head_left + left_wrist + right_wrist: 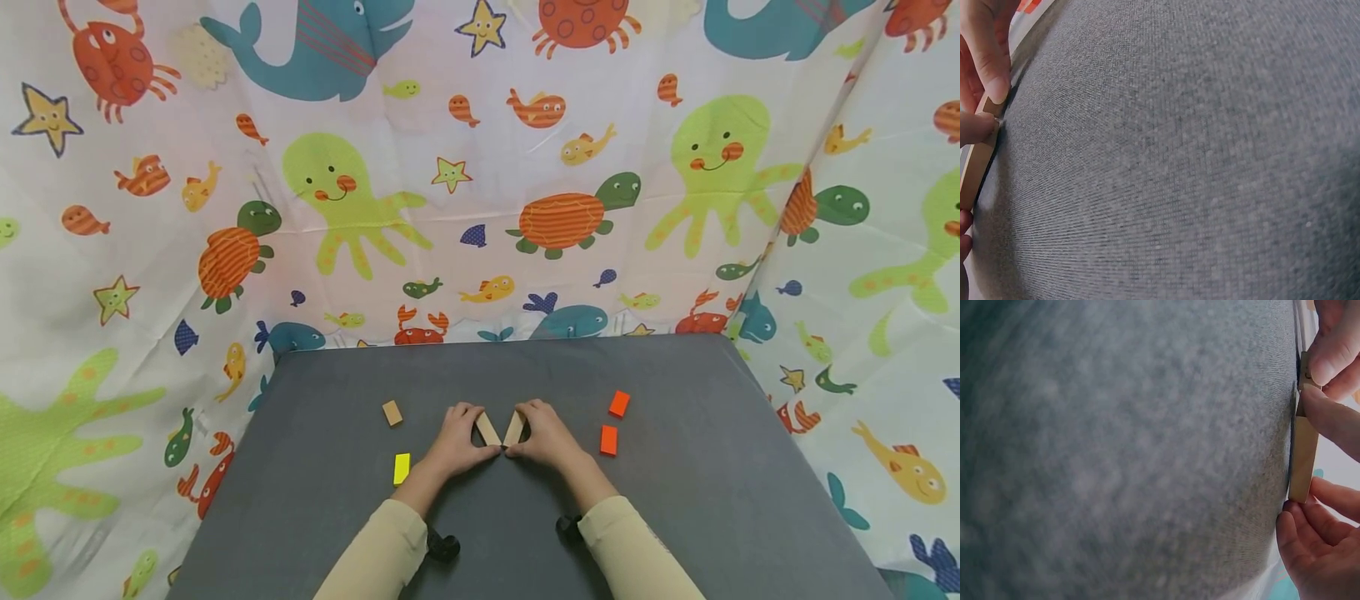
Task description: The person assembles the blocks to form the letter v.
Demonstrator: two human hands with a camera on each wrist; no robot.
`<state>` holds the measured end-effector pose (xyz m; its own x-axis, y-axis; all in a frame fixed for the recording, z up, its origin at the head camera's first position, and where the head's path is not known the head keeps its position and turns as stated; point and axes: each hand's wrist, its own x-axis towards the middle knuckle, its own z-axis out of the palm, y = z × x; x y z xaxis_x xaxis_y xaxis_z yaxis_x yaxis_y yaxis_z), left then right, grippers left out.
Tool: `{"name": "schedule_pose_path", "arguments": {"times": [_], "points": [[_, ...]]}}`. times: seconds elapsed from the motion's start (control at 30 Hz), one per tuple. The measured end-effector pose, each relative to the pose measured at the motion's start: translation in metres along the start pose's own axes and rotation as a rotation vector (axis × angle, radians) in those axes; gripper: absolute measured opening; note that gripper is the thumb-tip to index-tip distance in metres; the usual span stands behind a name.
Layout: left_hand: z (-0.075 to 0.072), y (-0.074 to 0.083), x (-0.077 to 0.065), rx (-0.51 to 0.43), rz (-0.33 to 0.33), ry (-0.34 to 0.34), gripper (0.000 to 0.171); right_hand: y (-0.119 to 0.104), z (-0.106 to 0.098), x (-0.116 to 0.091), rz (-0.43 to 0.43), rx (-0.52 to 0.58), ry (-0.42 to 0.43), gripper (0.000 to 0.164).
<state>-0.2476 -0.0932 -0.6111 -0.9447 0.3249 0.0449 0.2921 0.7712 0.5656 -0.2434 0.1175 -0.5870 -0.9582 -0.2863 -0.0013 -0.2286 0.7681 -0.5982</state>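
Note:
At the middle of the table, my left hand [457,443] pinches a plain wooden block [488,429] between thumb and fingers at its two ends. My right hand [547,435] grips a second wooden block [514,428] the same way. Both blocks slant in the head view, their near ends close together and far ends apart, making a V. The thumbs almost meet at the V's point. In the left wrist view, the left block [977,172] lies low along the cloth. The right wrist view shows the right block [1304,459] between thumb and fingertips.
Left of the hands lie a tan block [392,413] and a yellow block [402,469], the latter close beside the left wrist. Two orange-red blocks [618,404] [608,441] lie to the right. Grey cloth covers the table [330,517]; a sea-animal curtain [480,208] hangs behind it.

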Motion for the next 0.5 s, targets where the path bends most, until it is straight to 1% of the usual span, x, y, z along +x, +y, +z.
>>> {"name": "schedule_pose_path", "arguments": {"times": [0.23, 0.5], "points": [[0.0021, -0.0018, -0.0013, 0.003, 0.001, -0.006, 0.079, -0.0015, 0.002, -0.0017, 0.007, -0.017, -0.011, 0.082], [0.0027, -0.0018, -0.0018, -0.014, 0.0, 0.003, 0.079, -0.0016, 0.0024, 0.0008, -0.002, -0.038, -0.001, 0.082]]}}
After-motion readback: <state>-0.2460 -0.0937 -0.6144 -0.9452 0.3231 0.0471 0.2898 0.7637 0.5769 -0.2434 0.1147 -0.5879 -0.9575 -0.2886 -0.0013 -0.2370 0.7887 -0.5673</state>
